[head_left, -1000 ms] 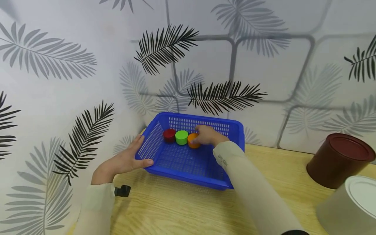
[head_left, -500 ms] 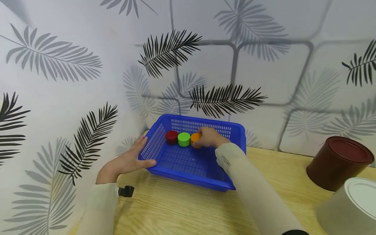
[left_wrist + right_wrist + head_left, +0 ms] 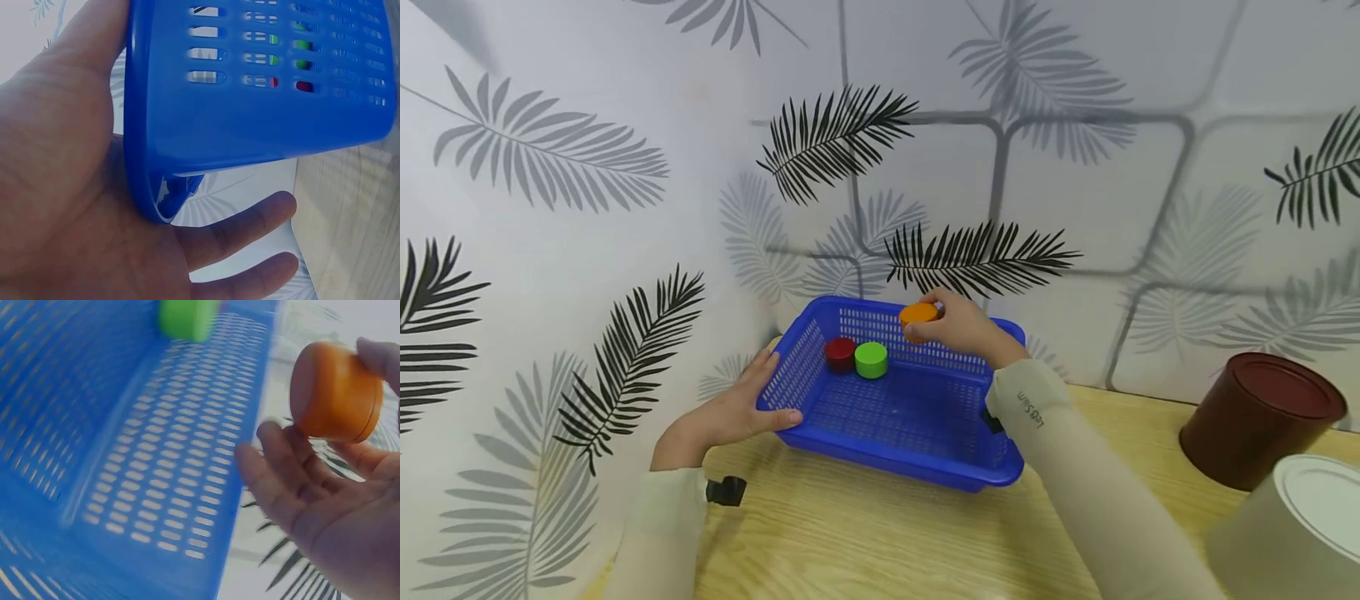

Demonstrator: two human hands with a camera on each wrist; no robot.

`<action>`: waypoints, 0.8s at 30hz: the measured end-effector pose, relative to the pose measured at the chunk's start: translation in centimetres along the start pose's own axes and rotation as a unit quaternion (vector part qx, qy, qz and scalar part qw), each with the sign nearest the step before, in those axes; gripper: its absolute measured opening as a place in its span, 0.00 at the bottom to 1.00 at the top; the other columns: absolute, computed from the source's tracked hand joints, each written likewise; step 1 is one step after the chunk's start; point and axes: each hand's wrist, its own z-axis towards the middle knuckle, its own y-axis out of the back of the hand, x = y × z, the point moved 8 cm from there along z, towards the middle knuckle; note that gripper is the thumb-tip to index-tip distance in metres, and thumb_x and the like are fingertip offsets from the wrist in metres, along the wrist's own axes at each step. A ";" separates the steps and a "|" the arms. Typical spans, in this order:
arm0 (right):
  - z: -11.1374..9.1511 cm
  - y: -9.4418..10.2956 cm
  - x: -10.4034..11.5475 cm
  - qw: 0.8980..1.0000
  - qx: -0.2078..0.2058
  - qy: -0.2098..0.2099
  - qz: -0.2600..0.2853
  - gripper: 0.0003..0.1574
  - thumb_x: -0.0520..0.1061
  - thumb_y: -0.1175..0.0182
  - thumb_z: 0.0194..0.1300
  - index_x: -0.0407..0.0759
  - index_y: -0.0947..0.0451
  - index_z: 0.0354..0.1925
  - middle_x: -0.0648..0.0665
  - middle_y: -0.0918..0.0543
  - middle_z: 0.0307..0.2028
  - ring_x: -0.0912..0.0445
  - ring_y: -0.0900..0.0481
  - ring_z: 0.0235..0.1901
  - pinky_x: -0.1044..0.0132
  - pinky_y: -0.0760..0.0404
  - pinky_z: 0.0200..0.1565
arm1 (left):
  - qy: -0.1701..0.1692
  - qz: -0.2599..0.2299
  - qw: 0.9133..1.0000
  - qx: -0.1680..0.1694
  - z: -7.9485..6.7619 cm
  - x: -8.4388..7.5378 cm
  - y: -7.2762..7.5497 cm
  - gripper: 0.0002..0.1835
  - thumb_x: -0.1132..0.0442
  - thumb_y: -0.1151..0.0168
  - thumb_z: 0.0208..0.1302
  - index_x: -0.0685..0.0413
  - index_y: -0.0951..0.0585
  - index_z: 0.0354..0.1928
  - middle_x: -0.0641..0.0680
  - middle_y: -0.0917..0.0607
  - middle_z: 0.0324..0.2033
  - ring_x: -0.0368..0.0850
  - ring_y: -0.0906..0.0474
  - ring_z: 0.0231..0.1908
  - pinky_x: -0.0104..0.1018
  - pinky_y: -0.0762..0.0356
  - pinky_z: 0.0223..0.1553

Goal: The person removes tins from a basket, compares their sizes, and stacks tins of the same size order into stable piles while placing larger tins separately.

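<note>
orange cylinder [image 3: 916, 317] sits pinched between the thumb and fingers of the right hand [image 3: 964, 325], held up off the floor of the blue basket [image 3: 887, 467] and in front of its far side in the head view; the thumb presses on its near side, while in the right wrist view some other fingers lie loosely spread beside it; left of the right fingers and lower, the green cylinder [image 3: 871, 360] stands on the basket's floor; the dark red cylinder [image 3: 840, 355] stands just beside it, farther left from those fingers; the left hand [image 3: 730, 412] rests on the basket's left end, its fingers straight and apart, its thumb on the rim near the close corner; in the left wrist view the rim lies against the palm, and two fingers show past it; the basket rests on the wooden table [image 3: 850, 542], between the left fingers and the right sleeve [image 3: 1090, 467]; well to the right of the right fingers stand a brown tub [image 3: 1262, 425] and, nearer the person, a white tub [image 3: 1285, 521], partly cut off; beyond the fingers of both hands rises a pale, leaf-patterned wall [image 3: 1075, 200].
</note>
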 end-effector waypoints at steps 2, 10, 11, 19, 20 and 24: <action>-0.4 1.2 0.1 0.999 -0.015 -0.003 0.028 0.38 0.54 0.33 0.66 0.39 0.33 0.66 0.37 0.22 0.51 0.45 0.22 0.48 0.51 0.22 0.51 | 0.002 -0.001 1.000 0.002 -0.1 0.0 0.0 0.62 0.38 0.33 0.63 0.63 0.61 0.80 0.65 0.65 0.78 0.68 0.67 0.76 0.71 0.56 0.68; -2.4 5.7 -1.8 0.995 -0.079 -0.021 0.056 0.41 0.52 0.33 0.67 0.32 0.36 0.66 0.32 0.23 0.55 0.42 0.23 0.51 0.48 0.23 0.57 | 0.007 -0.008 1.000 0.006 0.0 -0.1 -0.1 0.62 0.37 0.33 0.62 0.60 0.62 0.80 0.63 0.66 0.79 0.67 0.68 0.76 0.71 0.57 0.68; -2.6 6.1 -2.2 0.995 -0.084 -0.025 0.053 0.40 0.52 0.33 0.67 0.32 0.36 0.66 0.32 0.23 0.55 0.42 0.23 0.51 0.47 0.23 0.57 | 0.005 -0.008 1.000 0.007 0.0 -0.1 -0.1 0.62 0.37 0.33 0.62 0.60 0.62 0.80 0.63 0.66 0.79 0.67 0.69 0.76 0.71 0.57 0.68; -4.2 7.1 -5.9 0.996 -0.086 -0.032 0.011 0.38 0.53 0.34 0.67 0.32 0.31 0.65 0.32 0.22 0.54 0.41 0.23 0.51 0.46 0.23 0.55 | 0.008 -0.011 1.000 0.008 0.0 0.0 0.0 0.62 0.38 0.32 0.62 0.60 0.62 0.80 0.64 0.67 0.79 0.68 0.69 0.76 0.72 0.58 0.68; -4.5 7.0 -6.4 0.996 -0.085 -0.032 0.010 0.38 0.53 0.33 0.67 0.31 0.31 0.65 0.32 0.22 0.55 0.40 0.23 0.52 0.46 0.23 0.55 | 0.008 -0.010 1.000 0.008 0.0 0.0 0.0 0.63 0.37 0.32 0.62 0.60 0.62 0.80 0.64 0.67 0.79 0.68 0.69 0.76 0.72 0.58 0.68; -5.6 6.7 -7.9 0.995 -0.098 -0.033 0.015 0.41 0.53 0.33 0.67 0.32 0.33 0.67 0.32 0.24 0.57 0.39 0.24 0.55 0.46 0.23 0.55 | 0.008 -0.011 1.000 0.008 0.1 0.1 -0.1 0.63 0.37 0.32 0.62 0.60 0.62 0.80 0.64 0.67 0.79 0.68 0.69 0.76 0.72 0.57 0.67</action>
